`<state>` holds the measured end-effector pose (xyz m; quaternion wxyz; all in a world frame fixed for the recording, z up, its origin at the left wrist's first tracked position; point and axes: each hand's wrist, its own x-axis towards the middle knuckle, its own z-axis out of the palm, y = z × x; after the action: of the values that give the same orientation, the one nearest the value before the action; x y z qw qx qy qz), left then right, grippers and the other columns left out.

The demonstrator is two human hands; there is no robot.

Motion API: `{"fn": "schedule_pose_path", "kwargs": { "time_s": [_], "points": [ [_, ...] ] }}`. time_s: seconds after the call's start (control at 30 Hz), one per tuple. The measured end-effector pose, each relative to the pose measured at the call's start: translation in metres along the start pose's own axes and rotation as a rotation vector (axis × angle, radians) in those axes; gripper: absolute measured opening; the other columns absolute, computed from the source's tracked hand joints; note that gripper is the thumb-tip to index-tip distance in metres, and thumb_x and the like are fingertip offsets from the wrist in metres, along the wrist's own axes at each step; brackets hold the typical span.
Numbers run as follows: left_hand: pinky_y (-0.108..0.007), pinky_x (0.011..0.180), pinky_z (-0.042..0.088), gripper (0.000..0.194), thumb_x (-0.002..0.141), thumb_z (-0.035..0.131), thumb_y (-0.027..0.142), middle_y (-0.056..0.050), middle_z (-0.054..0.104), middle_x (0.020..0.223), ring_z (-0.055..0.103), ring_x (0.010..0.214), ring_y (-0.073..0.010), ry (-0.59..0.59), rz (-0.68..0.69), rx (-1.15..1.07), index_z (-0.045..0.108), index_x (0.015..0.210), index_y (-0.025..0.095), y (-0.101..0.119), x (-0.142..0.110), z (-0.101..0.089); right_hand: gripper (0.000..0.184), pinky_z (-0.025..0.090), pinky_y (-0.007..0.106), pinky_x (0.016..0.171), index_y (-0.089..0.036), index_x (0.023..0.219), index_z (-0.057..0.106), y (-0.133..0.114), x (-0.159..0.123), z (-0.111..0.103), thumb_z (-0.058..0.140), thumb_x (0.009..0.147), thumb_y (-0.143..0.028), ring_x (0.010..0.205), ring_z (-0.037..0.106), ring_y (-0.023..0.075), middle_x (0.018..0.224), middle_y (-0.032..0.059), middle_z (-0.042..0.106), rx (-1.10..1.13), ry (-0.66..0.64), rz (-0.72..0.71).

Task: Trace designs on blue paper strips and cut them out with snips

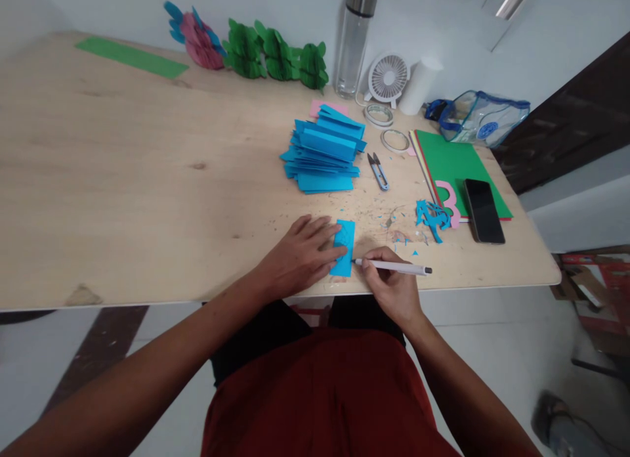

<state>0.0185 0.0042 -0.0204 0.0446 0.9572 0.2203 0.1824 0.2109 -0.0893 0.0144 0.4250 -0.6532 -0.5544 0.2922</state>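
Note:
A small rectangle of blue paper (345, 260) lies near the front edge of the table, with faint drawn lines on it. My left hand (308, 257) rests flat over its left side, fingers spread, pressing it to the wood. Between the fingers of my right hand (391, 283) is a white pen (398, 266), its tip at the right edge of the blue paper. Behind them sits a pile of folded blue papers (325, 148). Thread snips (378, 172) lie to the right of that pile. Blue paper scraps (433, 217) are heaped farther right.
A phone (484, 211) and a pink cut-out (449, 203) lie on green paper (455, 165). Tape rolls (395, 140), a small fan (388, 79), a bottle (352, 50) and a clear pouch (485, 119) stand behind. Green paper decorations (278, 53) and a green strip (132, 56) are along the back.

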Motion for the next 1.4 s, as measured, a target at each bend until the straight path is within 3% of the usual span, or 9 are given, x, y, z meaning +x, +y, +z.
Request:
{"fn": "schedule_pose_path", "kwargs": {
  "time_s": [0.93, 1.17, 1.4],
  "points": [
    [-0.057, 0.106, 0.037, 0.029, 0.092, 0.051, 0.024, -0.013, 0.059, 0.133, 0.047, 0.129, -0.0346, 0.017, 0.013, -0.004, 0.066, 0.118, 0.026, -0.001, 0.0, -0.001, 0.007, 0.043, 0.024, 0.051, -0.022, 0.078, 0.061, 0.005, 0.017, 0.008, 0.06, 0.084, -0.026, 0.055, 0.054, 0.0126, 0.064, -0.0023, 0.061, 0.096, 0.061, -0.042],
    [-0.057, 0.106, 0.036, 0.028, 0.093, 0.051, 0.025, -0.013, 0.059, 0.134, 0.047, 0.129, -0.0348, 0.0, 0.005, 0.002, 0.067, 0.117, 0.026, -0.001, 0.001, -0.002, 0.007, 0.051, 0.027, 0.061, -0.021, 0.085, 0.066, 0.007, -0.001, 0.002, 0.062, 0.088, -0.026, 0.071, 0.065, 0.0168, 0.078, 0.0024, 0.07, 0.074, 0.07, -0.072],
    [-0.056, 0.108, 0.035, 0.029, 0.094, 0.049, 0.026, -0.013, 0.059, 0.135, 0.047, 0.131, -0.0348, -0.005, -0.007, 0.007, 0.064, 0.118, 0.021, 0.0, 0.0, -0.002, 0.024, 0.055, 0.037, 0.085, -0.022, 0.114, 0.067, 0.006, -0.011, 0.004, 0.052, 0.095, -0.016, 0.095, 0.069, 0.0217, 0.103, 0.007, 0.075, -0.104, -0.013, -0.37]
  ]
}}
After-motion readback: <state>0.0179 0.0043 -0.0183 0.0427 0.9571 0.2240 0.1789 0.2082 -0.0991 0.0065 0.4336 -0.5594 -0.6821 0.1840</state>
